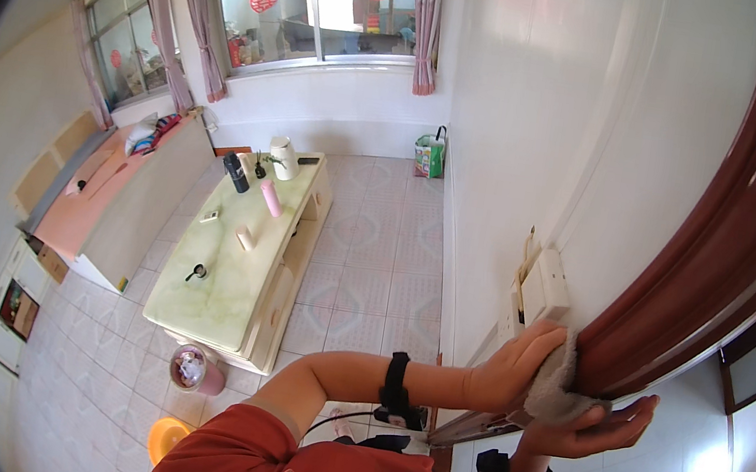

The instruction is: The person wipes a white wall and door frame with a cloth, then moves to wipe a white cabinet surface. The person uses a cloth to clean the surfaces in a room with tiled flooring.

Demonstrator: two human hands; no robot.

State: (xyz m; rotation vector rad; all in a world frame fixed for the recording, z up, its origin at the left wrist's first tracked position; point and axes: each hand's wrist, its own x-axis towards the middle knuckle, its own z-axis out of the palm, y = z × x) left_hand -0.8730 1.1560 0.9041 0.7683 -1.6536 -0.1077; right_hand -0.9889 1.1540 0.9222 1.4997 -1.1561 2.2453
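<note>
pale table [204, 300] | on it: white jug [284, 159] | pink cylinder [271, 199] | dark bottle [237, 174]

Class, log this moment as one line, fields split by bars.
left hand: on grey cloth | right hand: open, touching cloth | cloth: against brown door frame | nearby: white wall box

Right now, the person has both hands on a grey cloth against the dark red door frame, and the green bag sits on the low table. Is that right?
Not quite: the head view shows the green bag on the floor by the wall, not on the low table. Both hands are indeed on the grey cloth against the dark red door frame.
</note>
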